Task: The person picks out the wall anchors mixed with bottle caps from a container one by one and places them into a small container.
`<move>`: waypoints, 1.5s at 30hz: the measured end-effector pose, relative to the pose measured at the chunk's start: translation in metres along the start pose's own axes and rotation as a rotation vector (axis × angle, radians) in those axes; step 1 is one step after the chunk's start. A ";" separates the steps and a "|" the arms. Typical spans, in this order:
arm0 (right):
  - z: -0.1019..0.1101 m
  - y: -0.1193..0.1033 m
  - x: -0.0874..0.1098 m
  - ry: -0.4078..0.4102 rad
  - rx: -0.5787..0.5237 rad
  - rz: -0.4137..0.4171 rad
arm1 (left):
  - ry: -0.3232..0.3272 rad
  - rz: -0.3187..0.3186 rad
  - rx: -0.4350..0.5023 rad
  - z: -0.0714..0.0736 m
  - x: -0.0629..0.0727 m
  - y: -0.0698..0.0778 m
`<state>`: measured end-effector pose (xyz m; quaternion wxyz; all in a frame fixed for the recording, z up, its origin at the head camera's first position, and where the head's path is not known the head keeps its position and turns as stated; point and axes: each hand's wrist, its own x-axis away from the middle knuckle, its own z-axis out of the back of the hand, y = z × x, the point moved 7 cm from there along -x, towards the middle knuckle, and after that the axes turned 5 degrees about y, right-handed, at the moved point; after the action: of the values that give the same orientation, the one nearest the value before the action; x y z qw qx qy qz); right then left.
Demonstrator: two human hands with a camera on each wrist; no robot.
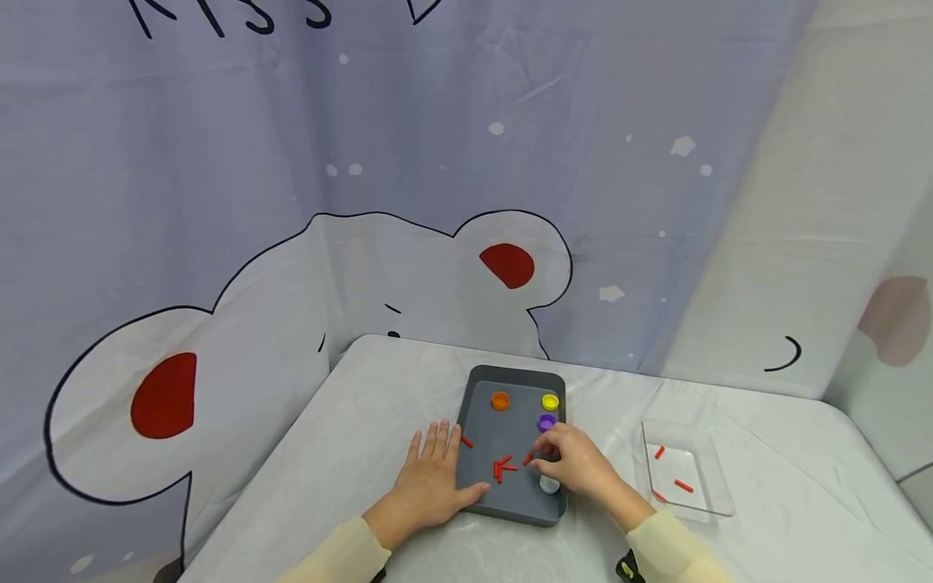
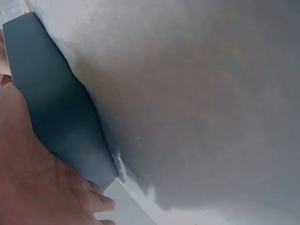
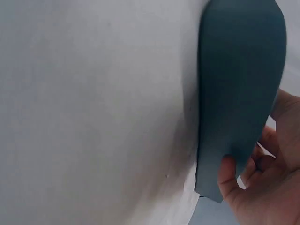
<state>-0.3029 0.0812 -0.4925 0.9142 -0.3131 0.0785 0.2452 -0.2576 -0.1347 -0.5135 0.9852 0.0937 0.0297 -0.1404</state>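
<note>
My left hand point(image 1: 432, 476) lies flat with fingers spread along the left edge of a grey tray point(image 1: 532, 506), its thumb over the near left corner. Over the tray's right side is my right hand point(image 1: 576, 460), thumb and forefinger bent with a gap between them. A short red stick point(image 1: 528, 458) is right at those fingertips. Several more red sticks point(image 1: 499, 470) lie mid-tray, and another red stick point(image 1: 467, 441) is by the left fingers. In the right wrist view, one finger point(image 3: 228, 171) overlaps the outer tray wall point(image 3: 239, 84).
Small round orange point(image 1: 500, 401), yellow point(image 1: 550, 402) and purple cups point(image 1: 546, 423) stand in the tray, with a whitish cup point(image 1: 550, 484) below the right hand. To the right, a clear box point(image 1: 717, 486) contains 3 red sticks. A patterned curtain point(image 1: 452, 121) hangs behind the white-covered table point(image 1: 394, 380).
</note>
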 end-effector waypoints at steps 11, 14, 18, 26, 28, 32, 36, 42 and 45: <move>-0.010 -0.004 0.001 0.069 0.209 -0.074 | 0.012 0.000 -0.012 0.000 0.000 0.001; -0.010 -0.007 0.001 0.092 0.247 -0.042 | 0.012 0.001 -0.011 0.000 0.001 0.001; -0.012 -0.010 0.002 0.115 0.280 -0.015 | 0.000 0.007 -0.005 -0.001 0.001 0.001; -0.015 -0.007 -0.001 0.115 0.312 -0.016 | 0.009 0.004 -0.006 -0.001 0.000 0.001; -0.016 -0.008 -0.001 0.115 0.315 -0.013 | 0.002 0.005 -0.005 -0.001 0.000 0.001; -0.016 -0.009 -0.001 0.108 0.314 -0.016 | -0.002 0.006 -0.006 -0.001 0.000 0.001; -0.018 -0.008 -0.001 0.087 0.313 -0.038 | -0.004 0.006 -0.004 0.000 0.001 0.001; -0.021 -0.007 -0.004 0.066 0.343 -0.050 | -0.010 0.007 0.002 0.001 0.003 0.002; -0.021 -0.007 -0.006 0.068 0.352 -0.053 | -0.004 0.008 0.009 0.001 0.002 0.002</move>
<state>-0.3044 0.0614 -0.5036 0.9578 -0.1582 0.1429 0.1928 -0.2548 -0.1338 -0.5123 0.9854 0.0980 0.0266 -0.1370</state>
